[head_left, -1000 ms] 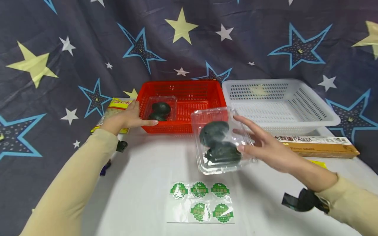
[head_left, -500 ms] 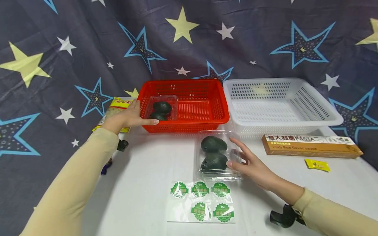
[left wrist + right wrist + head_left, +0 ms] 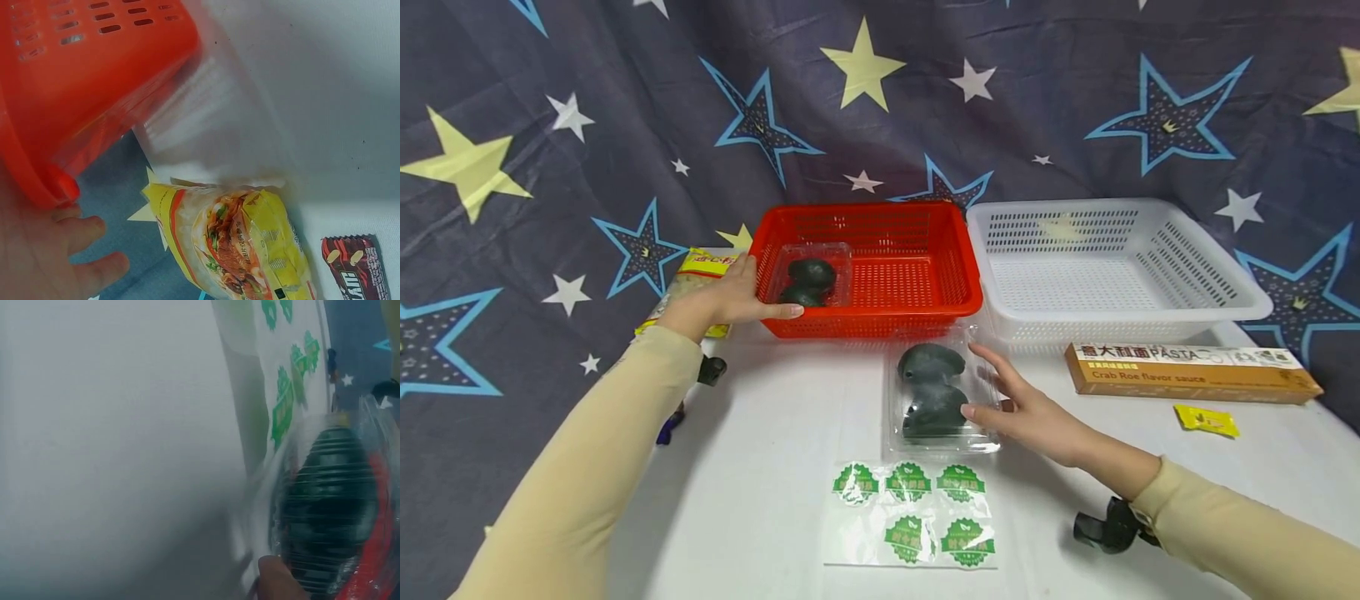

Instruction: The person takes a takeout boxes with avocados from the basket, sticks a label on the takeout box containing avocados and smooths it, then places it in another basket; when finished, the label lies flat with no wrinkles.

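My left hand [image 3: 730,296] rests on the left front corner of the red basket [image 3: 917,312], thumb straight along the front rim. In the left wrist view, some fingers [image 3: 84,234] lie just outside the rim. Inside that basket is a clear plastic clamshell box [image 3: 842,279] with two dark green, avocado-like fruits [image 3: 812,273]. On the table before the basket, my right hand [image 3: 1037,417] holds a second clear clamshell box [image 3: 981,442] by its right side, with two similar fruits [image 3: 932,362] inside. The right wrist view shows one fruit [image 3: 331,494] through the plastic, close to a fingertip.
A white basket [image 3: 1127,317] stands right of the red one. Before it lie a pasta box [image 3: 1187,375] and a small yellow packet [image 3: 1206,420]. A sheet of green stickers [image 3: 910,517] lies in front. Left are a yellow food bag [image 3: 237,244] and a dark red wrapper [image 3: 356,265].
My right hand has lowered the second clamshell box from a tilted position in the air to the table, then shifted it slightly left. My left hand has stayed on the red basket.
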{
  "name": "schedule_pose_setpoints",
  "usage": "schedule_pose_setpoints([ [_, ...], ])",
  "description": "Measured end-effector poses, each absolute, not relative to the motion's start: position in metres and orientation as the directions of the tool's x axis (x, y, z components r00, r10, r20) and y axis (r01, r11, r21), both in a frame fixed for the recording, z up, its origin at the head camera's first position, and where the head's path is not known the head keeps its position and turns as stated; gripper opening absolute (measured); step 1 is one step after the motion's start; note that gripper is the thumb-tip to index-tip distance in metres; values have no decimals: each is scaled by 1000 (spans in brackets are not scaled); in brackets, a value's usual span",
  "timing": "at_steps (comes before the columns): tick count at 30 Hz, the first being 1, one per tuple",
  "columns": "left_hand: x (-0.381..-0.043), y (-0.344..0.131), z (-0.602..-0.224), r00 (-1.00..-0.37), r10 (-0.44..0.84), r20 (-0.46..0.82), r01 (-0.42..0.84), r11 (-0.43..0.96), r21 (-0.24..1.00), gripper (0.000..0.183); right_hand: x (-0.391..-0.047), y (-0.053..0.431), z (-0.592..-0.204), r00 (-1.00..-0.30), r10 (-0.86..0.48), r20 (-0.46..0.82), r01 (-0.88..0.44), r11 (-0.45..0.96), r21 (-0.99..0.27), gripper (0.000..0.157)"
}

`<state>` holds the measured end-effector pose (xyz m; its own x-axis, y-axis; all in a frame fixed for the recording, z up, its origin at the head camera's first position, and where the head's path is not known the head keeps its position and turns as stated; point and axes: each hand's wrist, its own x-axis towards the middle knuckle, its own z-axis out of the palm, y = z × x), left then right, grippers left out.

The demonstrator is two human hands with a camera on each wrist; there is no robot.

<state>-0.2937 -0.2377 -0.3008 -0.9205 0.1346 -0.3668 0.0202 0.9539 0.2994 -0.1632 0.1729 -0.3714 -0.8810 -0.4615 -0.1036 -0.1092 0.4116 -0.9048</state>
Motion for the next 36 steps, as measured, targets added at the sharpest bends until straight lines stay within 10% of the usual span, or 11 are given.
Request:
schedule_pose_setpoints([
  [14,-289,-240,-305,-933,155,-325,26,929,368,132,-166,175,-377,-871,-477,-119,-91,395,-914,84],
  [24,-194,-158,-314,-953,215,213,300,769,564,92,-166,176,-376,-877,-469,-109,-104,405,-909,84],
  [36,-152,-78,-364,-904,345,-253,-8,577,817,126,-164,172,-380,-892,-443,-90,-98,383,-918,84],
])
